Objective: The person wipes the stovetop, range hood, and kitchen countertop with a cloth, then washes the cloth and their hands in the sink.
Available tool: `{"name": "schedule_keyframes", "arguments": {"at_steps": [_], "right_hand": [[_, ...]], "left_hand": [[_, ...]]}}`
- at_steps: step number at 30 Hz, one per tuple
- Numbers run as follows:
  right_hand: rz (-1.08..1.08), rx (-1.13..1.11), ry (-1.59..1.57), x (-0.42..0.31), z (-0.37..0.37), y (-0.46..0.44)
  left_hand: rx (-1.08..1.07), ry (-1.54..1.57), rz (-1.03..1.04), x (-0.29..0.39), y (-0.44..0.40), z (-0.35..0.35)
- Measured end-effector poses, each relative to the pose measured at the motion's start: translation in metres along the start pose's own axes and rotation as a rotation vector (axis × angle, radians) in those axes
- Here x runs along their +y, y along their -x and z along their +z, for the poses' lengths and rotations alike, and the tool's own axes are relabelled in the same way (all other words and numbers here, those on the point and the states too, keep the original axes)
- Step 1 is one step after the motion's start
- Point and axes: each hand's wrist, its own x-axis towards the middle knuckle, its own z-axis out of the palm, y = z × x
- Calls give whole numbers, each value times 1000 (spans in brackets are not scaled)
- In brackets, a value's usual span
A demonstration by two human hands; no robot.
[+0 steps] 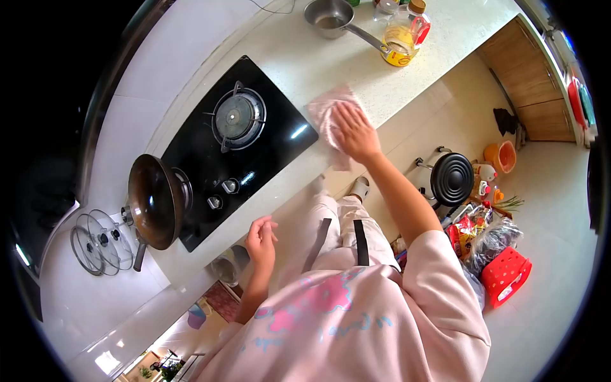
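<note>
My right hand (355, 132) lies flat on a pink cloth (330, 108), fingers stretched out. The cloth is spread on the pale countertop (286, 60) beside the right corner of the black gas stove (273, 95), and part of it hangs over the front edge. My left hand (261, 237) is held in the air in front of the counter, below the stove knobs, fingers loosely curled and apart with nothing in them.
A wok (154, 202) sits on the stove's left burner, with glass lids (105, 242) beside it. A saucepan (328, 22) and an oil bottle (402, 38) stand farther along the counter. A round black stool (452, 179) and a red basket (506, 277) are at right.
</note>
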Motion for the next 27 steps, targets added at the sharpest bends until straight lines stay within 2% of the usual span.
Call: {"name": "schedule_keyframes", "arguments": {"at_steps": [3,7,9,10,11,13,15,17,19,21,23,24,25,27], "right_hand": [[86,-2,90,38,-14,-19],[223,87,150,65,-1,-89],[182,93,159,57,7,-106],[80,88,184,51,8,-103],[19,-90,174,41,-1,-94],[-156,-121,-3,34,-16,-59],[-176,-187,-139,52,-36,-40],[-130,-224,-4,75,-55,-49],[-80,-221,-3,93,-55,-70],[-49,-171,-24,100,-46,-92],[-23,-147,51,92,-40,-110],[-48,-137,-67,90,-43,-110],[-83,-234,-78,91,-51,-108],[-188,-192,-121,101,-47,-82]], "left_hand": [[-33,6,-21,6,-14,19],[-68,-38,19,35,-40,37],[-63,-42,61,44,-60,47],[-52,-26,58,48,-70,56],[-48,-3,49,51,-79,67],[-79,-21,49,61,-103,95],[-128,189,70,65,-129,132],[-209,368,46,89,-154,170],[-282,445,93,123,-176,201],[-342,408,165,149,-196,225],[-332,183,229,167,-215,244],[-298,12,345,159,-225,255],[-260,-156,463,144,-233,268],[-249,-404,560,118,-238,290]]}}
